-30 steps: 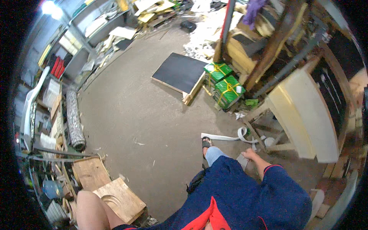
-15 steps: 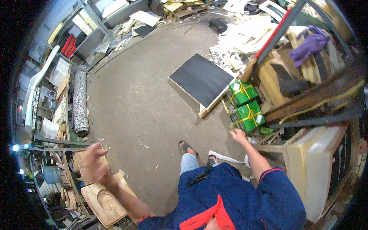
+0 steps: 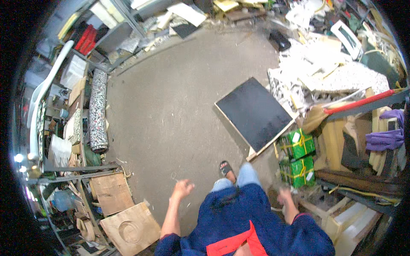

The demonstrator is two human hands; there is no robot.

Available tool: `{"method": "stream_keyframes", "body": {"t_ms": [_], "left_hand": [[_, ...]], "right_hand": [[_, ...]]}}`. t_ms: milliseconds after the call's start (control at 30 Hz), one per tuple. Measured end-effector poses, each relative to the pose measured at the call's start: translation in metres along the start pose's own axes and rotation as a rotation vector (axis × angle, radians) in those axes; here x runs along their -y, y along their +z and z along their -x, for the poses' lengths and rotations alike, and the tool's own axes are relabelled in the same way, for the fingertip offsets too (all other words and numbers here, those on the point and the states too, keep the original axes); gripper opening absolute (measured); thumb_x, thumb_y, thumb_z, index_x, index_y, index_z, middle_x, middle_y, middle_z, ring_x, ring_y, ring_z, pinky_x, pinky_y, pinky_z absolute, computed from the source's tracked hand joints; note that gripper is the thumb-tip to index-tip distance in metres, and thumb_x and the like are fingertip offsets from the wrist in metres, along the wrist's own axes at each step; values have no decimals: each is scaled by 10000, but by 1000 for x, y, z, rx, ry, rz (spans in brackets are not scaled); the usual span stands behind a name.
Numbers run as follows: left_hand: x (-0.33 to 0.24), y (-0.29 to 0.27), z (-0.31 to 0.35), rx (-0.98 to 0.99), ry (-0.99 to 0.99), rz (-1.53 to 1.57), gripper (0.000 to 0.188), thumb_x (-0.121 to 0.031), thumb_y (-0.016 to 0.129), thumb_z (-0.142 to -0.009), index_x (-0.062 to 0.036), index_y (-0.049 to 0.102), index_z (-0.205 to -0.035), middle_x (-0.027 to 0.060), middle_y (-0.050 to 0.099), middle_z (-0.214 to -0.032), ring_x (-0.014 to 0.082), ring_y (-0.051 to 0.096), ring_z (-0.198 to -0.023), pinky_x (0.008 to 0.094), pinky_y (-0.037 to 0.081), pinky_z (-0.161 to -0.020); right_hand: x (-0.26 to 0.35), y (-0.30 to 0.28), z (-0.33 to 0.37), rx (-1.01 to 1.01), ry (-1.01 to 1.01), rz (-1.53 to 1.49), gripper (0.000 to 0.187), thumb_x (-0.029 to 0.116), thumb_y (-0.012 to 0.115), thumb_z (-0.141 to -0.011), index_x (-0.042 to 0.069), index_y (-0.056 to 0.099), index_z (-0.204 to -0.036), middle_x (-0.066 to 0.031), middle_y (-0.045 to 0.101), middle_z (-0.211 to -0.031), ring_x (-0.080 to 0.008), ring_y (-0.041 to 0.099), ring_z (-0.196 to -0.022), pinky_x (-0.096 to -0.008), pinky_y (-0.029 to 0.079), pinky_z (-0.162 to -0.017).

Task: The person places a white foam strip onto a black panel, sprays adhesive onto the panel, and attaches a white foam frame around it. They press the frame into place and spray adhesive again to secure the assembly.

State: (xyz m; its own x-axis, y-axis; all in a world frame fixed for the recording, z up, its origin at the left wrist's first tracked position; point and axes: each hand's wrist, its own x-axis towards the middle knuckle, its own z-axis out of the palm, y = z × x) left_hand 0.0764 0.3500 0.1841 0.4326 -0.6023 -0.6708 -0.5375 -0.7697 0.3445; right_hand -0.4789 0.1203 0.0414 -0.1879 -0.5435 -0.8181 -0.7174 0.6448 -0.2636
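My left hand (image 3: 183, 189) hangs over the floor left of my legs, its fingers loosely bent and a little apart, with nothing visible in them. On the other side, my right hand (image 3: 286, 197) is lowered beside my hip. Motion smears its fingers, and I see no object in it. Two green boxes tied with yellow straps (image 3: 297, 170) lie just beyond that hand, apart from it. Ahead on the right, a flat black panel with a pale wooden edge (image 3: 255, 114) rests on the floor.
A speckled roll (image 3: 98, 112) lies along the left side. Nearer are a wooden board with a round recess (image 3: 149, 226) and cluttered shelving. White scrap (image 3: 320, 64) is heaped at the far right. A rack with a red bar (image 3: 361, 101) and purple cloth (image 3: 386, 132) stands right.
My left hand has swung inward toward my legs, and my right hand has drawn back toward my body. My legs have stepped; the panel and boxes appear lower and further right in view.
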Motion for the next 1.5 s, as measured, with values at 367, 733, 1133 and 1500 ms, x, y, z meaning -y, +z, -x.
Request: {"method": "stream_keyframes", "body": {"t_ms": [367,733,1133,1500], "left_hand": [[-36,-203,-98,7,-43,314,14,-26,652,-809,-14,657,-808,64,696,-787,141,643,-734,302,514,-674],[-83,-323,-156,263,-92,678,173,-80,752,-801,-31,700,-959,13,693,-789,58,575,-701,264,491,-646],[-105,-571,-395,463,-40,446,259,-68,777,-767,-36,683,-1006,47,700,-841,96,617,-764,277,513,-720],[-144,-710,-512,1071,-42,314,227,25,620,-908,0,688,-1124,26,721,-1028,102,632,-934,269,507,-856]], "right_hand": [[413,53,-70,-18,-549,0,423,373,613,-942,-24,692,-1063,-67,675,-799,-165,659,-664,-319,534,-587],[591,47,-19,27,-530,598,254,266,654,-861,20,715,-857,-178,688,-712,-314,701,-716,-427,536,-707],[749,105,176,539,-319,228,211,211,709,-778,38,707,-899,-171,707,-809,-323,687,-707,-414,521,-677],[816,172,247,592,-9,-584,210,171,762,-848,-25,722,-912,72,686,-788,-44,548,-693,-290,485,-629]]}}
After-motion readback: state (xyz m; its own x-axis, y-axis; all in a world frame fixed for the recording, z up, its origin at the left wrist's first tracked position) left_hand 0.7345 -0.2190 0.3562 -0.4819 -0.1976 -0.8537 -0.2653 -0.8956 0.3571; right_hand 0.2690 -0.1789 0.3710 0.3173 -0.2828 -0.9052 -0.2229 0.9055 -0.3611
